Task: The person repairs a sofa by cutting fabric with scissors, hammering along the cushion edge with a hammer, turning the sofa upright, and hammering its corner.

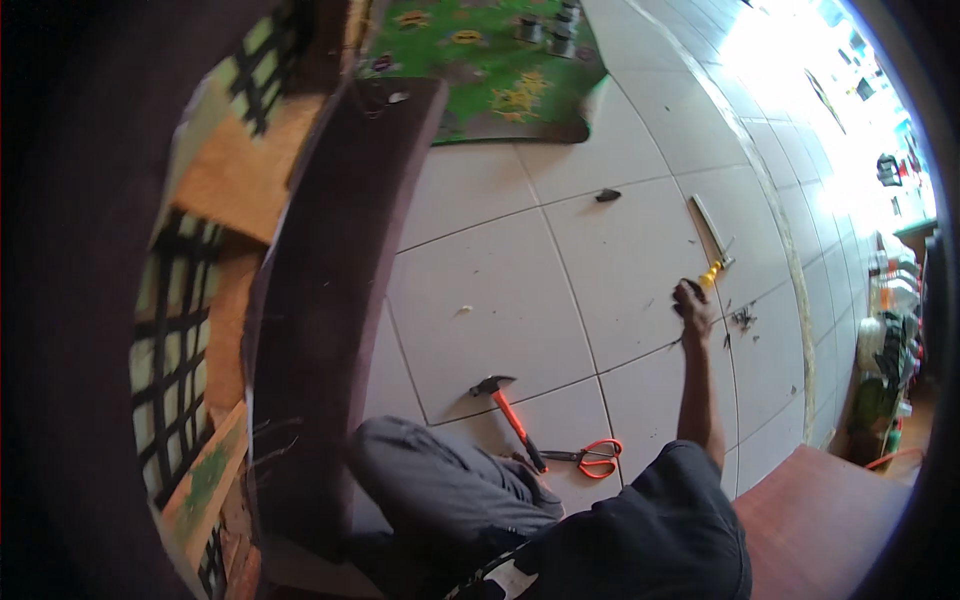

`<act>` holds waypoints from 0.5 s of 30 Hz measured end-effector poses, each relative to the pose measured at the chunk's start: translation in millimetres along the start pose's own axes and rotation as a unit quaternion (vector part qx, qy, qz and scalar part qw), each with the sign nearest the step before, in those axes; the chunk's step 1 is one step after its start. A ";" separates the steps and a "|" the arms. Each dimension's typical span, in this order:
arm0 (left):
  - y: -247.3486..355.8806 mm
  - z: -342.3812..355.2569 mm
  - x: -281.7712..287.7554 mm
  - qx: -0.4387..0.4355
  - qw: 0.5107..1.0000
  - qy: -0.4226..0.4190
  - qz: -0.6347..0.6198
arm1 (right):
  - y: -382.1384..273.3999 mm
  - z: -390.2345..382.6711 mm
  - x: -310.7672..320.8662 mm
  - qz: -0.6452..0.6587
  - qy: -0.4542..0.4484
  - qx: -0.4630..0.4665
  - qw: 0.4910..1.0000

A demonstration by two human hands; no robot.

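My right hand (695,307) is stretched forward over the tiled floor, its fingers curled at the near end of a yellow-handled tool (711,273). The tool's slim metal end points away from me, close to a narrow pale strip (709,226) on the tiles. Small dark bits (743,318) are heaped just right of the hand. Nearer my leg lies a claw hammer (512,415) with an orange and black handle. A pair of scissors (597,458) with orange grips lies beside the hammer's handle end. My left hand does not show.
A long dark padded piece (335,290) runs along my left, beside a wooden frame with black webbing (180,350). Ahead lies a green patterned mat (480,70) bearing several metal containers (562,42). A black scrap (608,196) sits on the tiles. A reddish-brown surface (820,525) is at lower right.
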State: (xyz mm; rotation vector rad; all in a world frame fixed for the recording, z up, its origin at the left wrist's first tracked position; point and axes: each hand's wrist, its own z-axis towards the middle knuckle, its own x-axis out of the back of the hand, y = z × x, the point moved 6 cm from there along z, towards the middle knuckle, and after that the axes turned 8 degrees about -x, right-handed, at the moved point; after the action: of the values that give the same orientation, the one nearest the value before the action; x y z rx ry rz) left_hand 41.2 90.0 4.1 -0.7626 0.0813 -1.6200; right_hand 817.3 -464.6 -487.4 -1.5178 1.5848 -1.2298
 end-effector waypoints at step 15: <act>-37.0 -20.8 84.9 0.146 0.957 0.220 -0.121 | -309.6 -752.2 -200.8 0.332 -0.892 0.211 0.222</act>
State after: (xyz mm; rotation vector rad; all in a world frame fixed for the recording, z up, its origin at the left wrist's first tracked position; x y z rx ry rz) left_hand -1.2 13.6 41.2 -0.1781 0.0662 -1.9598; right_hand 292.6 -87.0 45.6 -0.5807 -0.1024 0.8008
